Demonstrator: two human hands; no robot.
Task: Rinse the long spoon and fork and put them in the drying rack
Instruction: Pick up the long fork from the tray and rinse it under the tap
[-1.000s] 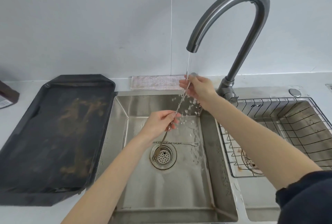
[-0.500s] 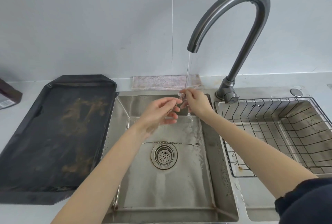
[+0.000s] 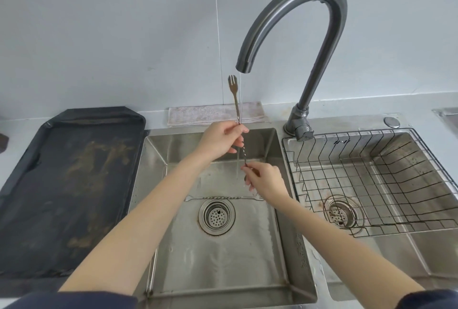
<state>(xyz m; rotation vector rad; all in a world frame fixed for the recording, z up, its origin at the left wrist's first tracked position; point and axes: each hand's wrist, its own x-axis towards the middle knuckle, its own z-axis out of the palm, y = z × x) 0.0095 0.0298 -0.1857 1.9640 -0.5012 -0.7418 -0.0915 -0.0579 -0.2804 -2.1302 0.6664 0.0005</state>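
Note:
A long twisted-handle fork (image 3: 235, 100) stands upright under the running tap, tines up and just left of the water stream. My left hand (image 3: 221, 141) pinches its shaft near the middle. Lower down, my right hand (image 3: 266, 181) pinches its bottom end, which the fingers hide. A second long utensil (image 3: 223, 198) lies flat on the sink floor above the drain, with small tines at its right end. The wire drying rack (image 3: 347, 133) sits in the right basin, with nothing in it.
The curved grey faucet (image 3: 319, 43) rises between the two basins and its water runs into the left sink (image 3: 277, 246). A dirty black tray (image 3: 74, 184) lies on the left counter. A folded cloth (image 3: 198, 114) rests behind the sink.
The fork has been raised and turned upright, tines now at the top. My right hand dropped from the upper end to the bottom end, while my left hand rose toward the tap.

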